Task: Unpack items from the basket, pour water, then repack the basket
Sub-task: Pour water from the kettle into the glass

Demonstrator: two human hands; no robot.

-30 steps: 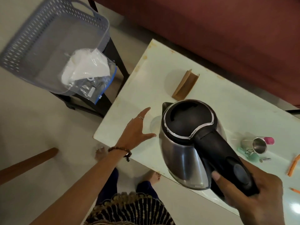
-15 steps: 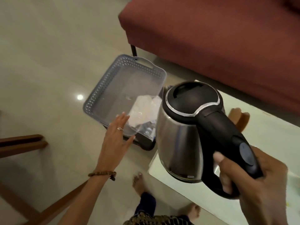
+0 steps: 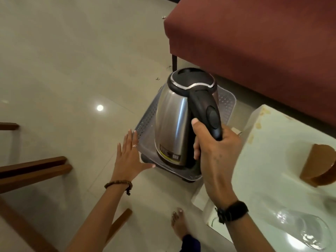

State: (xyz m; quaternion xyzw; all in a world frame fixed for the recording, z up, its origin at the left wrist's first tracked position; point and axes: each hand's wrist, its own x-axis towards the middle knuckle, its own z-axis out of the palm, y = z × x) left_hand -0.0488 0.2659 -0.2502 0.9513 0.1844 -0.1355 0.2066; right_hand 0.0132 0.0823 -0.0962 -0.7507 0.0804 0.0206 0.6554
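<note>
- So the kettle was over the white surface a second ago, and now it's swung left and sits right over the grey basket. Can't tell if the base is touching the basket floor yet or just hovering above it.
- To me that reads as the repacking part: pouring looks finished, and the kettle is going back in.
- The plastic bag that was visible in the basket earlier is out of sight now; the kettle body covers most of the inside, so I can't say where it is.
- Right hand has its fingers wrapped tight round the black handle, thumb up near the switch.
- Left hand is flat and open, fingers straight and spread, holding nothing, parked just beside the basket's near-left edge. Looks like it's ready to steady the basket, but that's a guess.
- Kettle stands roughly upright, long axis vertical with the lid tipped a bit away from the camera. Handle faces the person, so the spout should point away towards the red sofa; the spout itself is hidden.
</note>
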